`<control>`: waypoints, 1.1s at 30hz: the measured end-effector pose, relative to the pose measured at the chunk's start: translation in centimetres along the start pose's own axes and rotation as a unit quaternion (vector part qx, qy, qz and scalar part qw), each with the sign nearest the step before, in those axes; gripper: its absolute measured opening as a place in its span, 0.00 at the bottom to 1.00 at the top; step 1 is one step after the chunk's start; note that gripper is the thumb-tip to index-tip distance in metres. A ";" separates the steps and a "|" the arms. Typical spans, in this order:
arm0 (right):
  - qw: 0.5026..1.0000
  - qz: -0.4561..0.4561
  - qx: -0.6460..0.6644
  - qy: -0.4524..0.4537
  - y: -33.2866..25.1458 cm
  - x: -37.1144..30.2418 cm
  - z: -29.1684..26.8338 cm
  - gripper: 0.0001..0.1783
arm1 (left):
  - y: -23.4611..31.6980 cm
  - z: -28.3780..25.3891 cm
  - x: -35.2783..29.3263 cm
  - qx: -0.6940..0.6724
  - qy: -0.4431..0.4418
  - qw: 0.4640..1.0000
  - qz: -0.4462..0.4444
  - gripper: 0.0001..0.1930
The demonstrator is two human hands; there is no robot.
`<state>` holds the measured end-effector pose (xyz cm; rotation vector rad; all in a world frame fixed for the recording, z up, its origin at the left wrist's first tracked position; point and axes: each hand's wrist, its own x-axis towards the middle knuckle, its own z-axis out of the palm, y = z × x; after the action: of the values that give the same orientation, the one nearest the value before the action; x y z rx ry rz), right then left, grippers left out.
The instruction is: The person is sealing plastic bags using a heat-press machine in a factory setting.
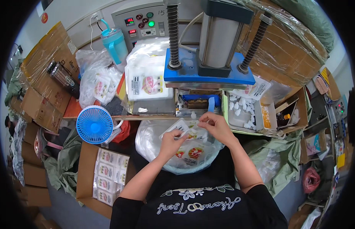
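**Pouch held at press front**

My left hand (170, 140) pinches the near edge of a clear pouch (182, 128); my right hand (215, 128) grips its far edge, fingers closed. The pouch hangs above the bag (150, 143) of pouches, just before the press (208, 72). Best kept flat, mouth level, fingers clear of the plate. Fan (95, 124) left, box (87, 171) of pouches below it, tray (227, 120) right; the bench edge crowds the approach.

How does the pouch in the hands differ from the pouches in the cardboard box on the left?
The pouch in the hands is single and held up by the left hand and right hand; the boxed pouches lie flat in rows, untouched, in the cardboard box. Both are white with a red mark.
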<state>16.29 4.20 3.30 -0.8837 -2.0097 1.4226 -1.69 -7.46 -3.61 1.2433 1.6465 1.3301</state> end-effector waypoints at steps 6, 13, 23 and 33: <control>0.975 -0.085 -0.161 -0.124 1.6 -0.5 -0.6 0.10 | -2.0 -0.6 0.0 -0.015 -0.160 0.985 -0.068 0.11; 0.967 -0.021 0.189 0.169 4.1 1.5 -5.4 0.15 | 2.9 1.8 4.3 -0.202 -0.052 0.967 -0.149 0.13; 0.643 0.082 0.761 -0.013 6.8 0.1 -9.2 0.15 | 2.8 1.8 8.0 -0.292 -0.071 0.936 -0.182 0.13; 0.930 0.058 0.330 0.149 5.6 -0.3 -7.4 0.10 | -0.1 -7.0 5.8 0.452 0.087 0.871 0.172 0.32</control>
<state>23.07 9.82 0.36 -0.8464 -1.1462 1.7465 -9.92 -4.20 -1.59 2.0714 2.3866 0.8488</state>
